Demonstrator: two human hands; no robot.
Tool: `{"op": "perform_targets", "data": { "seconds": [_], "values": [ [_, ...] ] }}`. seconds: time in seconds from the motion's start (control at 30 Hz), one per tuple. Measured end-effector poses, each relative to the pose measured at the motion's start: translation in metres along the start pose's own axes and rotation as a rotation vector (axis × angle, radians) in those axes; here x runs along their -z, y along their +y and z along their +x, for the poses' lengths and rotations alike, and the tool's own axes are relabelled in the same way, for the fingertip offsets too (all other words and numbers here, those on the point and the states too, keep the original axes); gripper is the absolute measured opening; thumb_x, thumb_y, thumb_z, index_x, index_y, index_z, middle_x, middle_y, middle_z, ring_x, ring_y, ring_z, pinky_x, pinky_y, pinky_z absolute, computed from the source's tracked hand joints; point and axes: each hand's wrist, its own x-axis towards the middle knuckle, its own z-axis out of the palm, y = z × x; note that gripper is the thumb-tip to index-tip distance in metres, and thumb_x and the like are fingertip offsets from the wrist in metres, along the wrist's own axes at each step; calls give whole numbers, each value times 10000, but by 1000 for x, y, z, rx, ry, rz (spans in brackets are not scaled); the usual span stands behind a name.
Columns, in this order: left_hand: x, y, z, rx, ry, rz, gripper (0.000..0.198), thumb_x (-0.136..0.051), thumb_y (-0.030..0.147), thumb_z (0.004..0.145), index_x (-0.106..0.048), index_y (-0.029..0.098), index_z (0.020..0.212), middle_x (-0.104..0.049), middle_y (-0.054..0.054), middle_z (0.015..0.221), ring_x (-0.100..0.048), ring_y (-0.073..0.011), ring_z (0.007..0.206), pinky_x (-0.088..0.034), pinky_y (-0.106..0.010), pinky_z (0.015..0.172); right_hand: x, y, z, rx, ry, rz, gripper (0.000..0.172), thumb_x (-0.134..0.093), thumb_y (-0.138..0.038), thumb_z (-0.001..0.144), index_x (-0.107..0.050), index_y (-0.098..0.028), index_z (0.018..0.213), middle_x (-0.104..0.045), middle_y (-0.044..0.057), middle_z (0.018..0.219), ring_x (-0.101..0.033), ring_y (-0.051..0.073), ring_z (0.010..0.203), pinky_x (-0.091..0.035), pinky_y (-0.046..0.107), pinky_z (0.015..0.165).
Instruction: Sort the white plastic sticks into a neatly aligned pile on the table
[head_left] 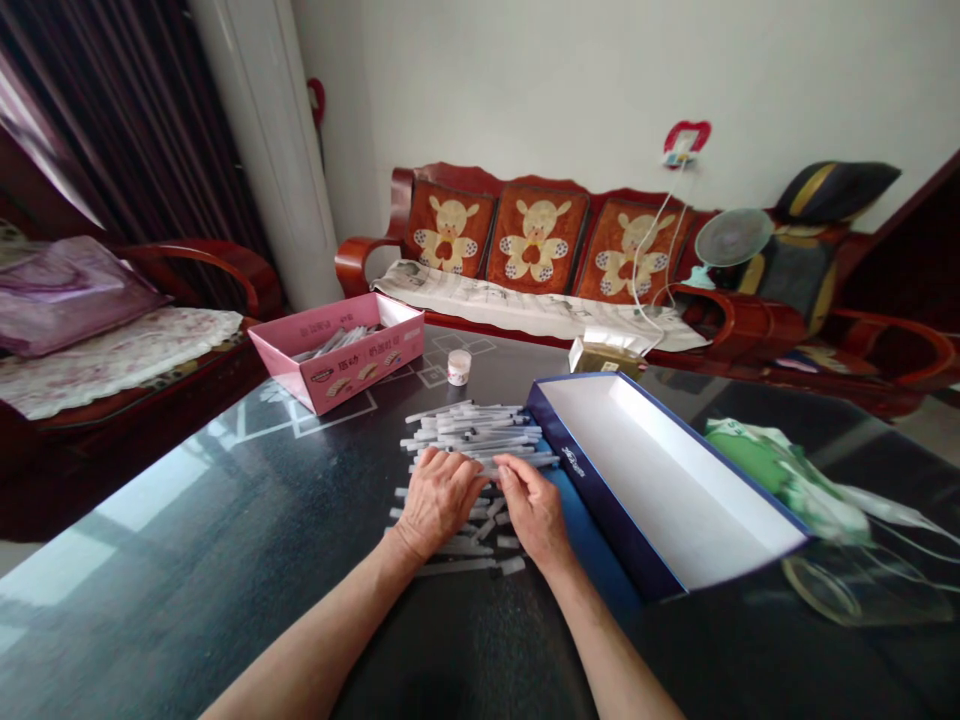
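A pile of pale, frosted pens with some dark tips lies on the dark tabletop between the boxes. My left hand is closed over the near side of the pile, its fingers curled round a pale pen. Thumb and fingertips of my right hand pinch the same pen at its other end, so the hands almost meet. Much of that pen is hidden by my fingers. Shorter pale pieces, perhaps caps, lie below my hands beside more pens.
A pink box with pens inside stands at left. A small white tub sits behind the pile. To the right is a blue box with a white inside. Beyond it are a tissue pack and a green-and-white plastic bag.
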Motion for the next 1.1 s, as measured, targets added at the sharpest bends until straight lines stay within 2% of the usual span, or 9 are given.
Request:
{"op": "perform_targets", "data": {
  "seconds": [0.1, 0.2, 0.3, 0.43, 0.5, 0.7, 0.93, 1.1],
  "values": [
    [1, -1, 0, 1, -12, 4, 178, -484, 297, 922, -620, 187, 891, -633, -23, 753, -533, -167, 703, -355, -331, 707, 5, -1, 0, 180, -73, -131, 275, -448, -287, 910, -663, -199, 1057, -678, 82, 1000, -623, 202, 965, -477, 310, 863],
    [1, -1, -1, 3, -17, 24, 189, -476, 314, 926, -626, 200, 934, -634, -28, 754, -529, -168, 706, -351, -327, 702, 7, -1, 0, 230, -99, -193, 285, -432, -258, 914, -650, -205, 1090, -669, 87, 1018, -611, 203, 987, -466, 321, 885],
    [0, -2, -2, -6, -36, 24, 196, -475, 319, 925, -620, 204, 986, -638, -34, 789, -527, -173, 729, -354, -316, 691, 7, -3, -1, 188, -82, -162, 262, -458, -273, 901, -660, -195, 1049, -678, 85, 1021, -620, 206, 974, -473, 312, 864],
    [2, -2, -2, -26, -38, 15, 189, -473, 308, 924, -627, 201, 953, -632, -32, 782, -513, -174, 727, -355, -311, 695, 7, -9, -1, -17, -78, -12, 260, -504, -352, 873, -673, -184, 978, -712, 64, 894, -659, 200, 795, -505, 273, 698],
    [3, -1, 0, -48, -28, 17, 183, -480, 306, 923, -628, 210, 969, -634, -28, 783, -504, -173, 725, -356, -313, 705, 8, -11, -1, -74, -84, 47, 274, -505, -382, 868, -680, -187, 949, -717, 52, 829, -660, 196, 744, -504, 264, 664],
    [5, -1, 1, -32, -27, 19, 188, -483, 303, 920, -640, 241, 1002, -626, -36, 838, -491, -176, 762, -355, -324, 742, 8, -7, -1, 93, -77, -84, 237, -520, -344, 866, -690, -196, 938, -700, 56, 880, -629, 178, 779, -483, 254, 695],
    [5, 1, 1, 44, -124, -85, 252, -444, 344, 932, -665, 227, 962, -573, -30, 720, -482, -172, 710, -339, -332, 707, 15, -9, 0, 88, -155, -68, 238, -491, -341, 891, -688, -211, 929, -664, 37, 839, -604, 163, 760, -472, 247, 695],
    [1, 2, 0, 82, -90, -176, 256, -445, 342, 936, -667, 222, 976, -572, -22, 700, -502, -155, 691, -339, -316, 686, 19, -10, 0, 108, -170, -46, 223, -517, -330, 870, -692, -218, 950, -660, 39, 865, -603, 165, 801, -478, 251, 711]
  ]
}}
